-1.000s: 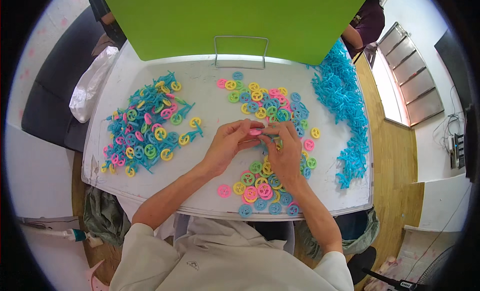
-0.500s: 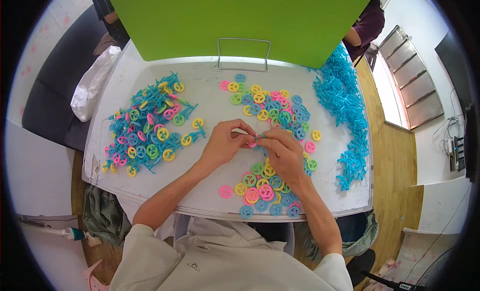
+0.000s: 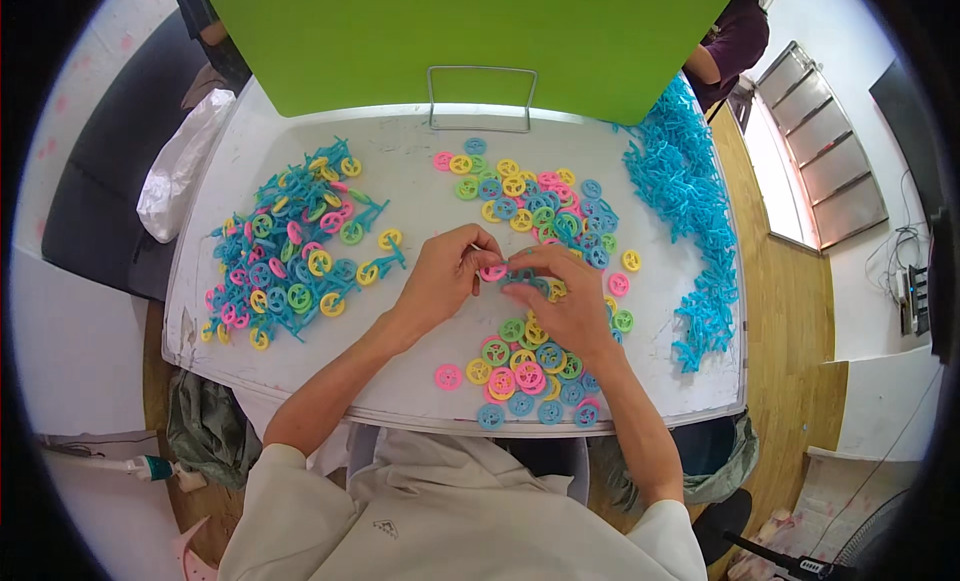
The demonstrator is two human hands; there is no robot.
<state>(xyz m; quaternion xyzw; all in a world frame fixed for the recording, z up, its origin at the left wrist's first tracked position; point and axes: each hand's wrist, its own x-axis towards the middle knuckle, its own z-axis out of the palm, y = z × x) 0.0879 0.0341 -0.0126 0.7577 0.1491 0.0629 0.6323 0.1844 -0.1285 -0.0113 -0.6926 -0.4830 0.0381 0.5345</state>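
Over the middle of the white table, my left hand (image 3: 440, 273) pinches a small pink plastic wheel (image 3: 492, 273) between thumb and fingertips. Close beside it, my right hand (image 3: 568, 296) has its thumb and fingers around a blue plastic piece (image 3: 524, 278), partly hidden by the fingers. The pink wheel and the blue piece meet or nearly meet; I cannot tell whether they are joined. Loose wheels in pink, yellow, green and blue lie beyond and below my right hand, among them a lone pink wheel (image 3: 448, 377).
At the left lies a pile of blue stems with wheels on them (image 3: 290, 241). Bare blue stems (image 3: 675, 181) are heaped along the right edge. A green board (image 3: 460, 41) with a wire handle (image 3: 482, 99) stands at the back. People sit beyond both its sides.
My hands have drawn slightly apart, and the pink wheel and blue piece show more clearly between them. My right fingers have spread a little. The whole view has shifted slightly.
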